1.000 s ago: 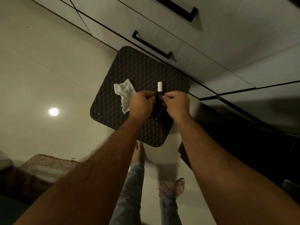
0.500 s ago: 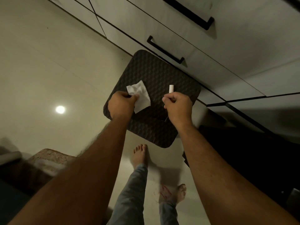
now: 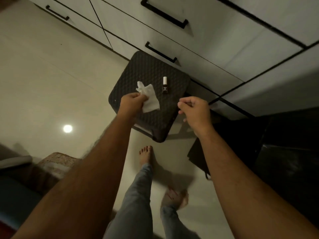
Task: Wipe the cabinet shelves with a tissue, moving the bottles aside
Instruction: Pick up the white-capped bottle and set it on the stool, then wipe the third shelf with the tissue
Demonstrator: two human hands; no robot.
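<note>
Pinching a crumpled white paper tissue above the left edge of a dark quilted square stool top, the left hand holds it. A small dark bottle with a white cap sits near the stool's centre. Just beside the right edge, the right hand hovers, fingers loosely curled, empty.

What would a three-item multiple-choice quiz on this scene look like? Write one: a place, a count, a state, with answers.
1. Where does the small bottle stand?
A. on the dark stool
B. on the floor
C. in the right hand

2. How many black drawer handles show?
A. one
B. three
C. five

3. What is the left hand doing?
A. hanging empty
B. gripping the white tissue
C. pulling a handle

Answers: 1 A, it stands upright on the textured seat; 2 B, three bars on the white fronts; 3 B, fingers curl round the tissue, while the right hand holds nothing.
</note>
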